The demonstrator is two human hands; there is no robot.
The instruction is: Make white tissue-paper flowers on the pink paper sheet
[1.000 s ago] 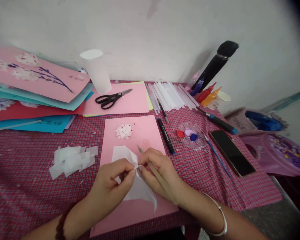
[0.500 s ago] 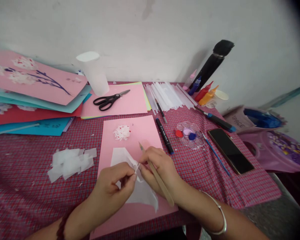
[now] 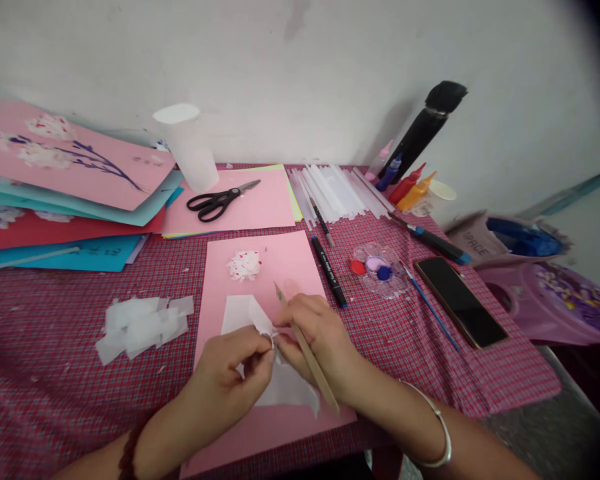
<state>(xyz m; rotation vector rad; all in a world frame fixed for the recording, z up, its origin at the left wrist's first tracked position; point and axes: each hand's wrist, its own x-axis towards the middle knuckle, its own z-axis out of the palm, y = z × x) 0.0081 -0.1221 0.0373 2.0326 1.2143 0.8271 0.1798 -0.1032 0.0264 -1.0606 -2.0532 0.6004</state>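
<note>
My left hand (image 3: 233, 373) is closed in a pinch on a small twisted bit of white tissue paper (image 3: 274, 339). Against it, the thumb and forefinger of my right hand (image 3: 320, 343) meet at the same bit. A slim tan tool with a pointed tip (image 3: 313, 363) lies across my right palm, its tip pointing up and away. Beneath both hands a white tissue sheet (image 3: 287, 390) rests on pink paper (image 3: 220, 437), partly hidden by my fingers. Farther up that paper is a white tissue blossom with red specks (image 3: 245, 265).
Cut tissue squares (image 3: 143, 327) lie to the left. Black scissors (image 3: 223, 201) and a white roll (image 3: 195, 157) are on stacked paper behind. At right are a marker (image 3: 329, 272), a paint palette (image 3: 380, 283), a thin brush (image 3: 433, 307) and a phone (image 3: 460, 300).
The tan tool has tilted slightly in my right hand, its tip shifting a little left. My fingertips have moved slightly around the tissue twist; everything else looks the same.
</note>
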